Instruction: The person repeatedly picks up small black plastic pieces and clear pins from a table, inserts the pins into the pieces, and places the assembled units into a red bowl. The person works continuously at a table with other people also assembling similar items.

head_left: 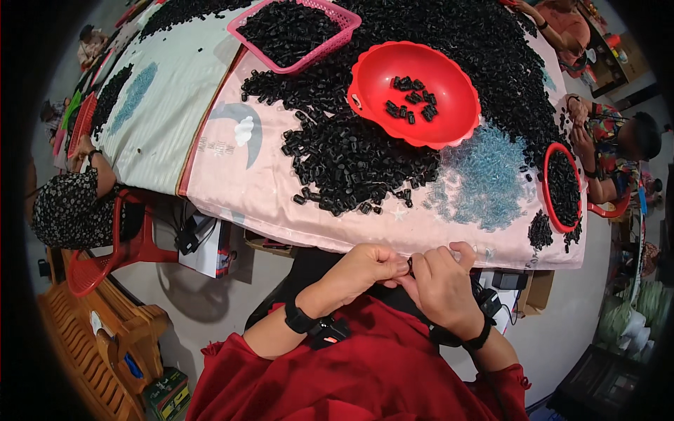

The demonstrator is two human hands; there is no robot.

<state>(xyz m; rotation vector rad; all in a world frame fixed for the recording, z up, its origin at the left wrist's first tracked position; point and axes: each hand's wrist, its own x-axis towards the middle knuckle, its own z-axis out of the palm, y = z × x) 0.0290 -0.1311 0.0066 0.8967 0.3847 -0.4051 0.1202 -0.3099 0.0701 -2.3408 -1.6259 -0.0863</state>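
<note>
At table edge (393,247), left hand (361,270), right hand (442,281) pinch small black part (409,266).

small black part (409,264): mostly hidden between fingertips | right-side person (618,144): partly cut off

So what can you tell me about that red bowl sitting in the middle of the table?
The red bowl is round, smooth and glossy, and looks like plastic, with a small lip or handle on its left rim. It sits tilted on the big heap of small black parts that covers the pink cloth, so its opening leans toward the camera. Inside lies only a small cluster of the same black pieces, near the middle. No hand touches it; a pink mesh basket stands just behind it, to the left.
</note>
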